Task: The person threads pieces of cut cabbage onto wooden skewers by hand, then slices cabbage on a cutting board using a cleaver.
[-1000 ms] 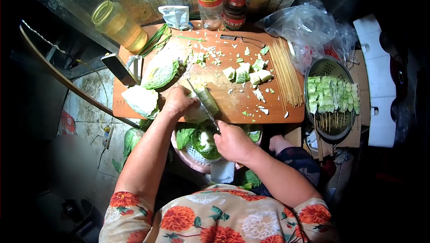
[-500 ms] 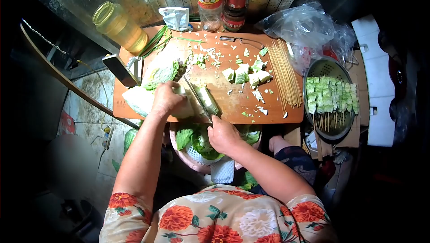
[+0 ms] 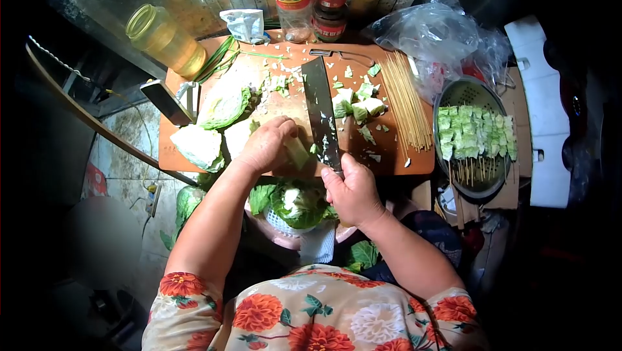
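My right hand grips the handle of a cleaver, its broad dark blade lying flat over the cutting board with bits of cabbage stuck to it. Curled fingers of my left hand hold a pale strip of cabbage to the left of the blade. Beyond the blade's right side sits a small heap of cut cabbage squares. Left of my left hand lie a cut cabbage section and a pale cabbage chunk.
Bamboo skewers lie on the board's right side. Skewered cabbage rests in a colander farther right. A jar of yellow liquid, a bottle and a phone stand around the board. Below is a basin of cabbage.
The cleaver has swung right and laid over flat, moving from beside the cabbage strip toward the cut squares. My left hand has shifted right, now around the strip.
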Demonstrator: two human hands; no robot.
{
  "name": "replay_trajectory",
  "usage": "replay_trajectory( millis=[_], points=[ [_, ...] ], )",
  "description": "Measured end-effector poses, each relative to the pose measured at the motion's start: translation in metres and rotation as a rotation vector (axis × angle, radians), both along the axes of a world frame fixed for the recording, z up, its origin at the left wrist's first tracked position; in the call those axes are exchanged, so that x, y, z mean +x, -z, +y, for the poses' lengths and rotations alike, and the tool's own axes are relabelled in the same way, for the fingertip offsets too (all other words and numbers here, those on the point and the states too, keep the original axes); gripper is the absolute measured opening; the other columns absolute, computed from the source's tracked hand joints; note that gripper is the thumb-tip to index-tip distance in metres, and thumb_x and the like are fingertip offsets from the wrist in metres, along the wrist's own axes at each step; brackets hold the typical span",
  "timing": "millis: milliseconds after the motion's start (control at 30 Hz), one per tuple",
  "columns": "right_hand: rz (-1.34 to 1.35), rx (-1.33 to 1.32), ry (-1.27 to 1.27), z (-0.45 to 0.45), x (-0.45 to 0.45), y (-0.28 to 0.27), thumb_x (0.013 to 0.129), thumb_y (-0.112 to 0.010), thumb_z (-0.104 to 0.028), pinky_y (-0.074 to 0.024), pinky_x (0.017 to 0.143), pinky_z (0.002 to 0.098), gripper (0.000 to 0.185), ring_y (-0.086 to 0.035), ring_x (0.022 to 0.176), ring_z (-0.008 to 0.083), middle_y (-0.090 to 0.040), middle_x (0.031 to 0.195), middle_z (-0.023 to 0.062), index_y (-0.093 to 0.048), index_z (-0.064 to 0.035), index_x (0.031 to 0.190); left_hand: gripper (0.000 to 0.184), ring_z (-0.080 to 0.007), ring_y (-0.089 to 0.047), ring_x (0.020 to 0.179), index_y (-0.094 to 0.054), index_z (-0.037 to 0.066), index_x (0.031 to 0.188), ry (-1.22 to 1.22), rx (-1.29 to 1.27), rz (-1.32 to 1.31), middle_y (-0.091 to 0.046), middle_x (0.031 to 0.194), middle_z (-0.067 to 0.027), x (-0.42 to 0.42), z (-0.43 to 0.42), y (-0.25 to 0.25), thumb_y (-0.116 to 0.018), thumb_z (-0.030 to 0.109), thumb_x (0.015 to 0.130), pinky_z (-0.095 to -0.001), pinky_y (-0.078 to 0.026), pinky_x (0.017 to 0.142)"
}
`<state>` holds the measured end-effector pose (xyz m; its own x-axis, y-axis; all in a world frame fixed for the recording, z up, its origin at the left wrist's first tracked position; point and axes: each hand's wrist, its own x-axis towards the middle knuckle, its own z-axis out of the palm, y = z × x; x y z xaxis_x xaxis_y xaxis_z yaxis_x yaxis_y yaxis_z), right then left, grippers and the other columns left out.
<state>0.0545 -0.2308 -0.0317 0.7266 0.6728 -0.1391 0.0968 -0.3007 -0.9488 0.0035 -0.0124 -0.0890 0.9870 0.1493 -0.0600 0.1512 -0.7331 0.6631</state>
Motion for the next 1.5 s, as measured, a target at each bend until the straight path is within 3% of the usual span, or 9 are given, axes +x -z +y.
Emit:
replay_trajectory(
  millis=[167,267,333,367,433,533,800,1000,1500],
  points=[
    [-0.014,-0.072,-0.027,-0.015,0.0,0.008,0.094,-0.056,-0.011,-0.0438,0.047,0.0253,0.012,-0.052,0.05,0.0067,-0.055,0.066,0.0002,-0.056,-0.0007,0.1,0.031,-0.0371,-0.06,0.096,-0.06,0.009,0.1,-0.058,0.0,0.082,-0.059,0.099,-0.0148,0.0,-0.004,-0.006,-0.071,0.013,0.071,-0.0428,-0.05,0.084],
    [-0.029,-0.155,-0.05,-0.022,0.0,0.006,0.091,-0.058,-0.011,-0.0466,0.052,0.0293,0.015,-0.055,0.053,0.0133,-0.057,0.067,0.0056,-0.056,-0.0003,0.101,0.035,-0.0377,-0.059,0.095,-0.059,0.01,0.103,-0.208,0.0,0.102,-0.058,0.098,-0.0152,0.002,-0.015,0.001,-0.073,0.016,0.072,-0.0441,-0.05,0.084],
    [-0.176,-0.237,-0.084,-0.025,0.001,0.0,0.088,-0.06,-0.014,-0.0492,0.06,0.0355,0.021,-0.06,0.062,0.0281,-0.06,0.071,0.0144,-0.057,-0.0001,0.103,0.036,-0.0377,-0.059,0.096,-0.058,0.01,0.103,-0.221,0.017,0.056,-0.057,0.099,-0.0153,0.001,-0.022,0.011,-0.074,0.016,0.072,-0.0443,-0.05,0.083],
    [-0.177,-0.237,-0.082,-0.026,0.001,-0.002,0.088,-0.06,-0.014,-0.0492,0.06,0.0355,0.021,-0.06,0.062,0.0281,-0.06,0.071,0.0144,-0.057,-0.0001,0.103,0.037,-0.0377,-0.058,0.096,-0.057,0.01,0.104,-0.241,0.034,0.012,-0.056,0.099,-0.0153,0.0,-0.024,0.014,-0.075,0.017,0.072,-0.0446,-0.049,0.083],
    [-0.104,-0.366,-0.142,-0.028,0.002,-0.005,0.086,-0.06,-0.016,-0.0502,0.069,0.0427,0.027,-0.061,0.078,0.0415,-0.062,0.081,0.0231,-0.056,0.0012,0.106,0.038,-0.0376,-0.057,0.096,-0.057,0.01,0.104,-0.308,0.004,-0.014,-0.055,0.1,-0.0155,0.003,-0.033,0.015,-0.075,0.015,0.071,-0.0444,-0.049,0.083],
    [-0.176,-0.35,-0.135,-0.032,-0.004,-0.005,0.087,-0.058,-0.016,-0.0498,0.073,0.0471,0.028,-0.061,0.085,0.0447,-0.064,0.087,0.0255,-0.055,0.0022,0.108,0.038,-0.0363,-0.057,0.096,-0.057,0.011,0.102,-0.382,0.005,-0.079,-0.055,0.1,-0.0144,0.009,-0.042,0.014,-0.076,0.008,0.069,-0.0432,-0.049,0.083],
    [-0.185,-0.434,-0.201,-0.037,-0.001,-0.011,0.087,-0.057,-0.017,-0.049,0.076,0.0504,0.033,-0.061,0.085,0.046,-0.063,0.086,0.0289,-0.052,0.0063,0.11,0.031,-0.0337,-0.058,0.096,-0.06,0.009,0.096,-0.371,0.009,-0.063,-0.058,0.097,-0.0122,0.016,-0.044,0.01,-0.077,0.014,0.07,-0.0415,-0.049,0.083],
    [-0.104,-0.543,-0.258,-0.035,0.008,-0.02,0.088,-0.056,-0.017,-0.0486,0.075,0.0517,0.027,-0.062,0.083,0.0468,-0.062,0.082,0.03,-0.052,0.0057,0.102,0.031,-0.0336,-0.058,0.097,-0.061,0.008,0.096,-0.36,0.06,-0.02,-0.059,0.097,-0.0117,0.019,-0.047,0.006,-0.077,0.019,0.071,-0.0413,-0.049,0.084],
    [-0.1,-0.558,-0.312,-0.021,0.03,-0.012,0.089,-0.052,-0.017,-0.0483,0.08,0.0506,0.028,-0.062,0.087,0.0461,-0.062,0.087,0.0308,-0.055,0.0066,0.103,0.034,-0.0352,-0.061,0.094,-0.062,0.007,0.099,-0.413,-0.004,0.065,-0.061,0.1,-0.0141,0.026,-0.044,0.016,-0.075,0.017,0.069,-0.0414,-0.051,0.084]
  ],
)
